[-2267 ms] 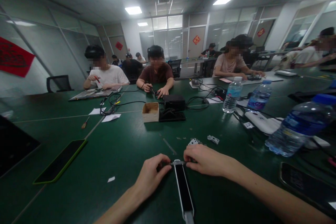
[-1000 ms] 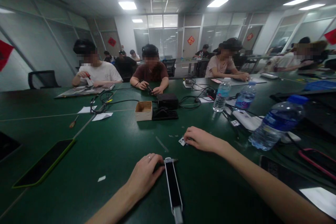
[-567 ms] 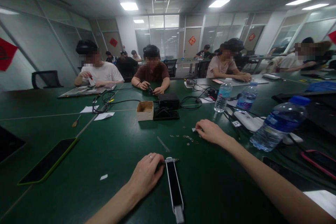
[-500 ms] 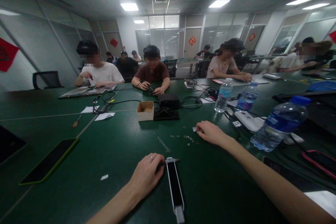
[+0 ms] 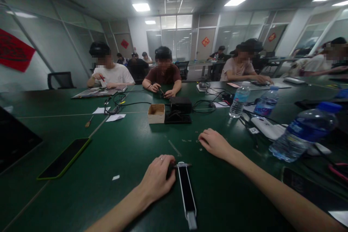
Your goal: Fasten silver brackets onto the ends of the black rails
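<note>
My left hand [image 5: 160,172] rests on the green table, fingers curled at the far end of a slim white-framed device [image 5: 186,188] with a long black face. A short dark crossbar [image 5: 187,165] sticks out at that end, and my fingers close round its left side. My right hand [image 5: 214,144] reaches in from the right, bent fingertips pressed together down at the tabletop among small metal rings [image 5: 201,149]. It covers most of those rings, and what its fingertips hold, if anything, is hidden. Small clear bits [image 5: 186,140] and a transparent strip [image 5: 174,148] lie just left of it.
An open cardboard box [image 5: 156,114] stands beside a black device [image 5: 181,105] ahead. Water bottles [image 5: 304,130], a white power bank [image 5: 268,127] and cables are at right. A green-edged phone [image 5: 65,157] and a paper scrap [image 5: 116,177] lie left. Several people sit across the table.
The view has turned slightly left. My right hand has moved left over the rings, and the small white piece at its fingertips is out of sight. My left hand keeps its place at the device.
</note>
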A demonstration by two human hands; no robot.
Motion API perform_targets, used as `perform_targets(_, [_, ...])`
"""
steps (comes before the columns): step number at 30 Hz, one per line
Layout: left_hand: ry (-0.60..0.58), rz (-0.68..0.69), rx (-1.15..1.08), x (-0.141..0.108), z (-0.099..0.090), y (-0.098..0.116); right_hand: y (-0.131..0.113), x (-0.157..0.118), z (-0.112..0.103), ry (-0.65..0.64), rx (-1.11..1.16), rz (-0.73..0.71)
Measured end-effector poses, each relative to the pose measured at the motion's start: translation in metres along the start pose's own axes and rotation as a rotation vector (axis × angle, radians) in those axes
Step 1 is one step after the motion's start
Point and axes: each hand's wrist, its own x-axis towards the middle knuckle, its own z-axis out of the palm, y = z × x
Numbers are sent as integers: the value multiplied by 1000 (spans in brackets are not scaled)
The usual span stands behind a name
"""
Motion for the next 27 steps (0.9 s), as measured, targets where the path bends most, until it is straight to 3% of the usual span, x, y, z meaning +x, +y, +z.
perform_targets(4, [143, 54, -40, -2, 0, -1, -30, -6, -5, 27, 300, -109])
perform_targets(8, [258, 193, -29, -2, 3, -2, -71, -16, -6, -52, 527, -191])
perform_targets(11, [317, 308, -19, -3, 3, -3, -87, -22, -5, -95, 613, -204])
perform_targets(18, [324, 335, -36, -6, 1, -5, -90, -23, -4, -142, 630, -154])
perform_targets(27, [300, 320, -80, -6, 3, -4, -90, -24, 1, -111, 657, -153])
